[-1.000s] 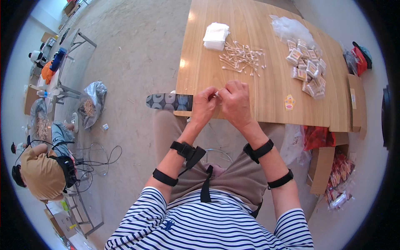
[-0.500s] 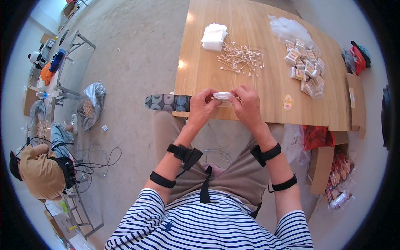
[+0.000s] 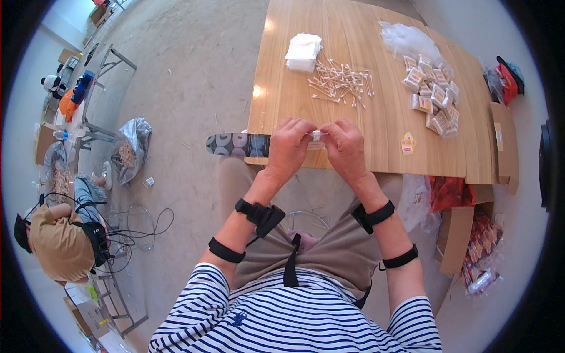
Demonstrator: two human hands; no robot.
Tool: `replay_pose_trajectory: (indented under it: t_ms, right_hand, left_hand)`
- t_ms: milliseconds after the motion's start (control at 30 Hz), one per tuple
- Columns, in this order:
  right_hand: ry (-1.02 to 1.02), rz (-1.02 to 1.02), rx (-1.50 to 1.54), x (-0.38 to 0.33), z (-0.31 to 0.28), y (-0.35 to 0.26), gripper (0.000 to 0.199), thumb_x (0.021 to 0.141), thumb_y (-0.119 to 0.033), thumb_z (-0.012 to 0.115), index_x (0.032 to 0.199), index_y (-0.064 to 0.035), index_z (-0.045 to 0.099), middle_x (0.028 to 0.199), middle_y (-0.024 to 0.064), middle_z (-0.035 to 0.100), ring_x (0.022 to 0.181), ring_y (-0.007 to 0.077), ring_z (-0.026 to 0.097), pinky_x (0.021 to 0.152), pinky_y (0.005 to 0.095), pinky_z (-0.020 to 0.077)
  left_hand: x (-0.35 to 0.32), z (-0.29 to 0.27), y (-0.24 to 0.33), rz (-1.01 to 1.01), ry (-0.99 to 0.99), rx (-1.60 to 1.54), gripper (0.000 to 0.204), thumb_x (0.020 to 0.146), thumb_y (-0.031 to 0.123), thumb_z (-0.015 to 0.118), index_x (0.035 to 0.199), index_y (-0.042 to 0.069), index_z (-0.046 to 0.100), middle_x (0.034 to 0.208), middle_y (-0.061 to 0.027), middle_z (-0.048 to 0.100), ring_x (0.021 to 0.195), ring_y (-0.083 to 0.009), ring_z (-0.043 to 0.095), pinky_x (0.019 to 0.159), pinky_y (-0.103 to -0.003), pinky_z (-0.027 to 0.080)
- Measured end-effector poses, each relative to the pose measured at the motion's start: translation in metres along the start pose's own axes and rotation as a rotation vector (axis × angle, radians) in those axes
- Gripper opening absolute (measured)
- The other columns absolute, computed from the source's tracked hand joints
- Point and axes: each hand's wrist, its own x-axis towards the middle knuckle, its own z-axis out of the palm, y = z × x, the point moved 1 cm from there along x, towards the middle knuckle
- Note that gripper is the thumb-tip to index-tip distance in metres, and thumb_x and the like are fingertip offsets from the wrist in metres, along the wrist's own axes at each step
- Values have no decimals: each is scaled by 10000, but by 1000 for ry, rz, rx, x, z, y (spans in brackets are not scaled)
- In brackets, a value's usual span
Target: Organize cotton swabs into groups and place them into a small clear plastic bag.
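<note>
Over the near edge of the wooden table [image 3: 282, 112], a small clear plastic bag [image 3: 316, 143] with white contents is held between my two hands. My left hand [image 3: 288, 147] pinches its left top corner. On the other corner the fingers of my right hand [image 3: 346, 148] are closed, and both sets of fingertips almost meet. The fingers hide much of the bag. Beyond them lies a loose heap of cotton swabs [image 3: 341, 82], with a stack of white plastic bags [image 3: 303, 53] behind it. To the right are a few yellow label cards [image 3: 408, 143].
Filled swab packs [image 3: 436, 97] are piled at the table's right, beside loose clear plastic [image 3: 406, 41]. Below that side stands an open cardboard box [image 3: 453, 238] near red packages [image 3: 482, 247]. A patterned pad [image 3: 235, 145] juts out at left. Another person [image 3: 62, 241] sits far left.
My fingers have moved together along the bag's top, covering more of it. My left hand has turned inward, and the white contents show less.
</note>
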Motion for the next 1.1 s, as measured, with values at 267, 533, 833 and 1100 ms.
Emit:
replay_pose_trajectory:
  t_ms: [267, 533, 833, 1100]
  right_hand:
    - [-26, -33, -23, 4, 2, 2, 61, 776, -58, 693, 819, -49, 650, 804, 116, 587, 821, 328, 588, 729, 448, 464]
    - [-16, -98, -44, 6, 6, 1, 45, 752, -56, 657, 770, -41, 618, 807, 122, 579, 847, 332, 577, 753, 450, 458]
    - [-19, -175, -106, 5, 0, -12, 55, 720, -39, 606, 738, -20, 558, 789, 141, 550, 847, 356, 544, 760, 469, 438]
    - [-35, 44, 50, -4, -18, -26, 39, 750, 17, 587, 764, -7, 561, 801, 166, 540, 840, 370, 530, 750, 466, 420]
  left_hand:
    - [1, 0, -2, 131, -34, 97, 127, 793, 0, 697, 912, 31, 664, 866, -113, 673, 848, -318, 638, 738, -406, 511]
    - [4, 4, -4, 126, -48, 30, 143, 765, -58, 599, 871, 37, 611, 842, -141, 620, 851, -352, 595, 753, -446, 474]
    - [5, -4, 9, -2, -87, -33, 133, 812, -73, 628, 906, 13, 590, 818, -131, 612, 794, -300, 610, 722, -373, 492]
    - [-2, -23, 10, -254, -77, -380, 176, 795, -95, 657, 896, 14, 563, 768, -27, 583, 760, -110, 574, 750, -278, 495]
